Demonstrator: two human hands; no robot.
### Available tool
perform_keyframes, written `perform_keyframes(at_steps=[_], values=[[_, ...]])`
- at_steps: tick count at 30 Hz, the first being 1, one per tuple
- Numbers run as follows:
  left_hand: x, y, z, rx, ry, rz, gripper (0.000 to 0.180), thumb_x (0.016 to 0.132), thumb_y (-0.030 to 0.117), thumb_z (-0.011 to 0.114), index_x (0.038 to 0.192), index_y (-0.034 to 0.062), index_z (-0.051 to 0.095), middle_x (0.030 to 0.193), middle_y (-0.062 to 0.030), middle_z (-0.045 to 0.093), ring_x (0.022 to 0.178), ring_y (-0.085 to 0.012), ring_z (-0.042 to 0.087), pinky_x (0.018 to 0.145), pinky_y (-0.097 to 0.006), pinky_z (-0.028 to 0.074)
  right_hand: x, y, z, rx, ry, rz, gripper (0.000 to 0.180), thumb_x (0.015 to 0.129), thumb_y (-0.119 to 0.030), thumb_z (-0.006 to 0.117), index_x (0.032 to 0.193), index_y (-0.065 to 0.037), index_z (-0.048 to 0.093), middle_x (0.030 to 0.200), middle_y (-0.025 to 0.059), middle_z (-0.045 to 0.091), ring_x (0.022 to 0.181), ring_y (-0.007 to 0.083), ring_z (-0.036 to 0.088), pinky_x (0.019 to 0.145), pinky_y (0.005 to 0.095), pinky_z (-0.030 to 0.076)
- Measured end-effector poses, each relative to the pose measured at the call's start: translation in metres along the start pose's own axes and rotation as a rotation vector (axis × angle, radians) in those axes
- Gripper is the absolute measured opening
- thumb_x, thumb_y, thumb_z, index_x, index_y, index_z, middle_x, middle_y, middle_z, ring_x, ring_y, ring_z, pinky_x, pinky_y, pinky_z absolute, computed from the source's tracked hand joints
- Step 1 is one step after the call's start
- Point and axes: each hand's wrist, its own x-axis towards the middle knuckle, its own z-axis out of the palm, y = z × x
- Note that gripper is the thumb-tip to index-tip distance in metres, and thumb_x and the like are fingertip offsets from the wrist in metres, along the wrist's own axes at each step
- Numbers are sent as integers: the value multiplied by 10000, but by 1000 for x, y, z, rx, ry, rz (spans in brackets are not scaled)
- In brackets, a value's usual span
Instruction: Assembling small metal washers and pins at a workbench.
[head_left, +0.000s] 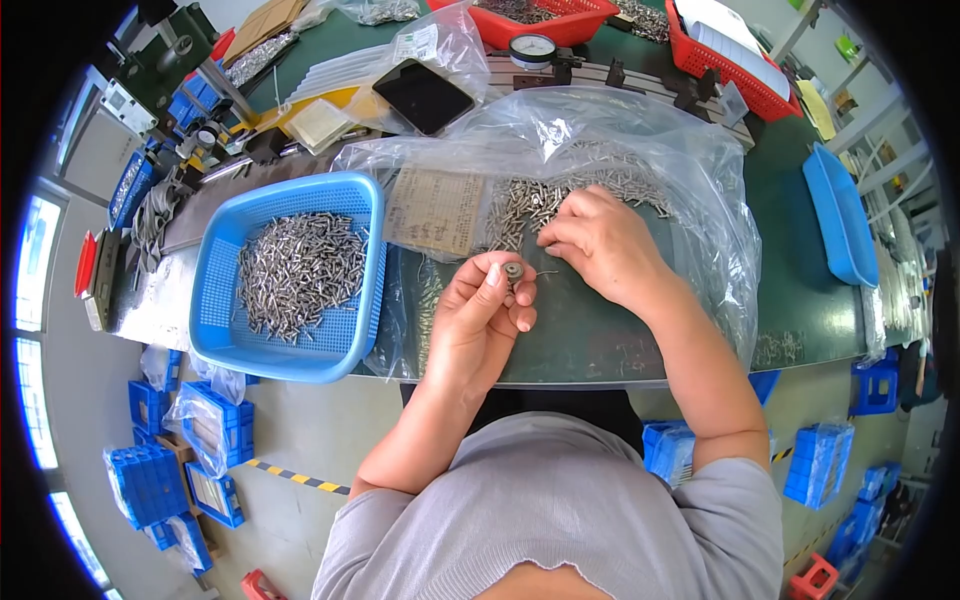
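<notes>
At frame centre, the left hand point(478, 308) pinches a small, round, grey metal piece point(514, 270), best kept steady, its face uncovered. The right hand's point(608, 245) fingertips press together near silvery, cylindrical metal pins point(515, 208); any held pin is indiscernible.

A small round metal piece point(514, 270), grey, its circular face upward, sits gripped in the left hand point(476, 318); slim silvery pins point(513, 210) lie loosely heaped just beyond.
</notes>
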Motion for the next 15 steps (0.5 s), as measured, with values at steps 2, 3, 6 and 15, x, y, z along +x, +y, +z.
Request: perform_keyframes(at_steps=[2, 3, 6, 15], values=[[0, 0, 1, 8, 6, -3, 195, 932, 182, 544, 1071, 47, 568, 971, -86, 559, 764, -131, 476, 600, -232, 400, 0, 1, 0, 3, -13, -9, 137, 685, -79, 716, 802, -81, 644, 812, 43, 552, 849, 239, 533, 725, 357, 456], [0, 0, 2, 18, 11, -8, 193, 931, 181, 546, 1067, 47, 567, 964, -84, 557, 759, -129, 472, 597, -230, 397, 1, 1, 0, -4, -1, -20, 145, 688, -69, 713, 811, -73, 637, 804, 45, 549, 826, 235, 536, 714, 347, 457], [0, 1, 3, 18, 9, -7, 189, 928, 180, 550, 1062, 48, 565, 957, -81, 554, 760, -128, 470, 594, -227, 394, 2, -1, -3, 114, 13, 25, 145, 708, -45, 703, 827, -57, 621, 795, 40, 549, 764, 207, 540, 680, 316, 455], [0, 0, 0, 25, 16, -37, 183, 927, 192, 557, 1054, 61, 546, 900, -73, 566, 713, -124, 485, 554, -229, 395, 3, -27, -6, 596, 88, 69, 110, 781, -15, 676, 843, -32, 586, 804, 23, 573, 715, 116, 542, 632, 257, 439]])
